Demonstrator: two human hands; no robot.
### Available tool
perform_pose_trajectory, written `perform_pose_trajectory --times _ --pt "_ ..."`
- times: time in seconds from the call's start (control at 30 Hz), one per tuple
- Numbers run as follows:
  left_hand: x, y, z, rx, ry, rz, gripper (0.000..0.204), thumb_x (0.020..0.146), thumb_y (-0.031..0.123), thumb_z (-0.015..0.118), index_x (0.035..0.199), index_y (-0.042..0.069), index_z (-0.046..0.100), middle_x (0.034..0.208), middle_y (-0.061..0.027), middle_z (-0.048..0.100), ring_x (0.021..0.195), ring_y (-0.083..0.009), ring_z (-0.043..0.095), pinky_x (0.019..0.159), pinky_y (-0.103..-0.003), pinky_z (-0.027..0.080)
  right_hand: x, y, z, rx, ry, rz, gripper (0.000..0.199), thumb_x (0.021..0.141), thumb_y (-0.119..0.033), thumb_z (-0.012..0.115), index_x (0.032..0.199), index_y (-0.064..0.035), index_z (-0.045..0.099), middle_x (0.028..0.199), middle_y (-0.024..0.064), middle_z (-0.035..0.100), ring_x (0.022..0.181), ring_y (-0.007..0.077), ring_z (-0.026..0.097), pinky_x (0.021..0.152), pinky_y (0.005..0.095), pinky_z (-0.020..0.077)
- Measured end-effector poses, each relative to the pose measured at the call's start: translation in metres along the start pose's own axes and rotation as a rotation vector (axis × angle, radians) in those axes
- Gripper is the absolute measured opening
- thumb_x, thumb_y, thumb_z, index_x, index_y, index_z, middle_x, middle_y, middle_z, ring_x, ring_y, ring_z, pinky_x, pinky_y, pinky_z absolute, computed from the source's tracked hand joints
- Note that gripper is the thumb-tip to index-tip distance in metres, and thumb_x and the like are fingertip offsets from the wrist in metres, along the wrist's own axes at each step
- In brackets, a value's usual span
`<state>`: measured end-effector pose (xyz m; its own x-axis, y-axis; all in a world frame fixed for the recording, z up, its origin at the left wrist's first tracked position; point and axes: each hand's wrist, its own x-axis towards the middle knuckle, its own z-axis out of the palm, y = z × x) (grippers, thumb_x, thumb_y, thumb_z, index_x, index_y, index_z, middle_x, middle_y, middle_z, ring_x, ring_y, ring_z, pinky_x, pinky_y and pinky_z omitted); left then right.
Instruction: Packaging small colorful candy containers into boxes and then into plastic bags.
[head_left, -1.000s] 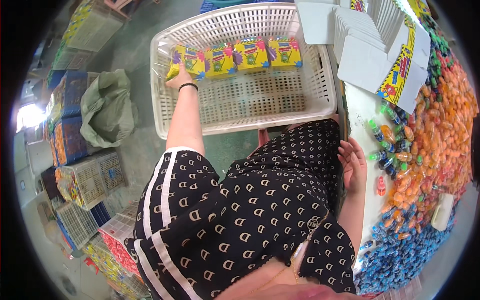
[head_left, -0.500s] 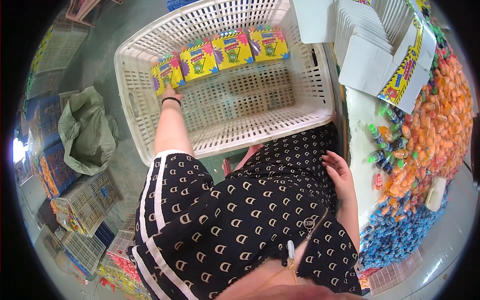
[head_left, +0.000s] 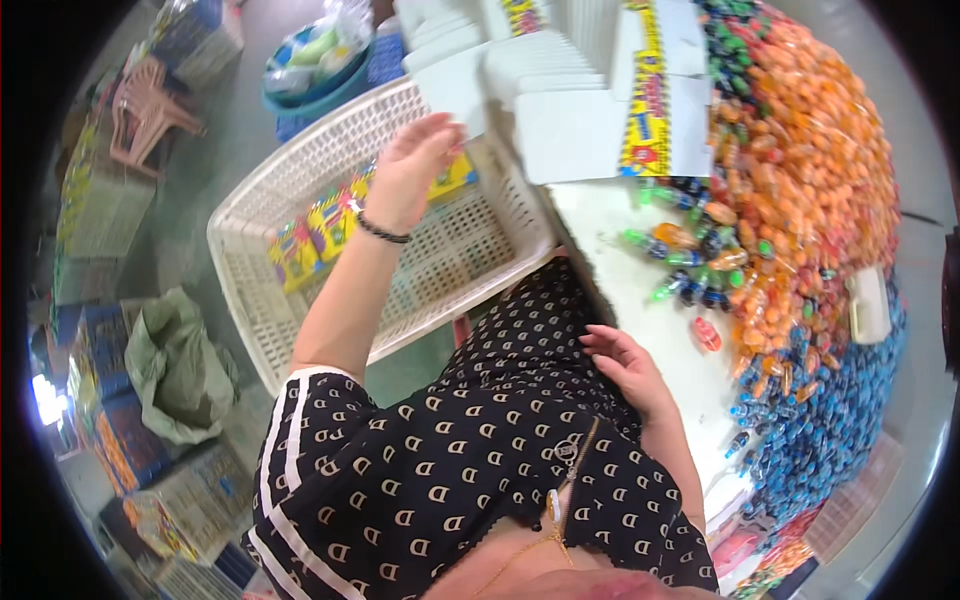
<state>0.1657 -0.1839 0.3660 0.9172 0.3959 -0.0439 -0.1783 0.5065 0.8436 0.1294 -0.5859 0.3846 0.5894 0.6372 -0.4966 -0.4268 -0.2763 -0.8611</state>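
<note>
My left hand (head_left: 412,165), a dark beaded bracelet at its wrist, is raised over a white plastic basket (head_left: 245,310). Its fingers stretch out toward the right, slightly blurred, and I see nothing in them. Below, several yellow printed boxes (head_left: 293,255) stand in a row along the basket's far side, partly covered by that hand and forearm. My right hand (head_left: 628,368) hovers by the near-left edge of the white table (head_left: 655,400), fingers loosely apart and holding nothing.
Stacked white folded cartons (head_left: 565,125) stand at the table's far end. Heaped orange candy bottles (head_left: 820,130) and blue ones (head_left: 830,420) cover its right side, with a white container (head_left: 870,305) among them. A green sack (head_left: 175,370) and a pink chair (head_left: 150,110) are on the left.
My left hand has let go of the leftmost yellow box and risen to the right over the basket. My right hand stays by the table. The view has turned rightward.
</note>
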Motion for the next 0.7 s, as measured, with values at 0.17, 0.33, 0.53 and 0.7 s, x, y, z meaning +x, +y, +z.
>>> perform_pose_trajectory --times 0.17,0.33,0.53,0.7 --pt "0.053 -0.039 0.162 -0.046 -0.225 -0.185 0.037 0.088 0.011 0.067 0.12 -0.003 0.056 0.113 -0.0123 0.065 0.1 -0.017 0.062 0.085 -0.031 0.049 -0.031 0.02 -0.02 0.037 0.052 -0.053 0.047 0.09 -0.002 0.056 0.136 -0.0054 0.047 0.124 0.0081 0.059 0.113 0.016 0.055 0.101 0.0304 0.0418" --pt "0.138 -0.11 0.197 0.358 -0.026 -0.171 0.043 0.083 0.017 0.073 0.114 -0.008 0.058 0.1 -0.0131 0.067 0.093 -0.0212 0.064 0.083 -0.035 0.051 -0.069 0.04 -0.044 0.09 0.132 -0.149 0.046 0.091 0.0 0.055 0.136 -0.0049 0.047 0.124 0.0077 0.059 0.113 0.016 0.055 0.101 0.0303 0.0419" --pt "0.1 -0.059 0.271 0.954 0.058 0.313 0.024 0.08 0.018 0.074 0.09 -0.003 0.067 0.093 -0.0125 0.068 0.078 -0.0217 0.065 0.071 -0.035 0.051 -0.115 0.064 -0.071 0.23 0.284 -0.256 0.047 0.091 -0.008 0.061 0.135 -0.0054 0.048 0.124 0.0093 0.059 0.11 0.0166 0.056 0.097 0.03 0.0443" --pt "-0.004 -0.048 0.323 1.069 -0.299 1.037 0.016 0.074 0.013 0.074 0.074 0.003 0.061 0.114 -0.0176 0.061 0.111 -0.0328 0.055 0.097 -0.041 0.04 -0.149 0.025 -0.085 -0.368 0.875 -0.52 0.053 0.087 -0.007 0.063 0.136 -0.0036 0.045 0.131 0.0125 0.053 0.117 0.0215 0.053 0.097 0.0325 0.0425"
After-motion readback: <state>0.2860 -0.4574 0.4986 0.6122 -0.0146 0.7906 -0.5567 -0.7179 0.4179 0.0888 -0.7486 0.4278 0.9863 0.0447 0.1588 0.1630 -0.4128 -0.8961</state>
